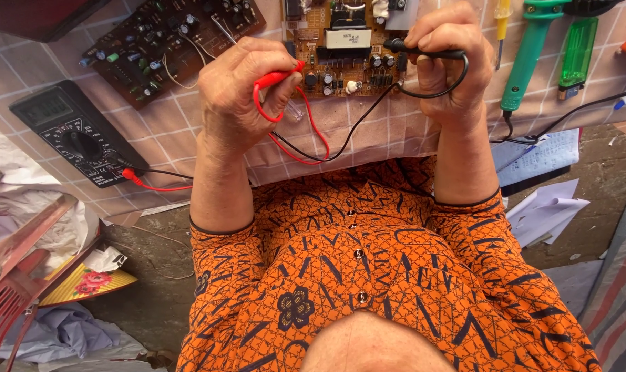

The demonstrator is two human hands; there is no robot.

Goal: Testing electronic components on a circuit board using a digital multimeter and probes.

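My left hand (240, 96) grips a red test probe (278, 76), its tip pointing right toward a brown circuit board (340, 65) at the table's far middle. My right hand (447, 58) holds a black test probe (423, 52) over the same board's right part. Red and black leads (313, 148) loop down between my wrists and run left to a black multimeter (75, 134) lying on the tiled tablecloth. The probe tips are partly hidden by my fingers.
A second dark circuit board (168, 45) lies at the far left. A green-handled soldering iron (526, 58), a green screwdriver (578, 52) and a yellow one (502, 21) lie at the right. Papers (540, 165) hang off the table edge. A red plastic rack (9, 289) stands on the floor, left.
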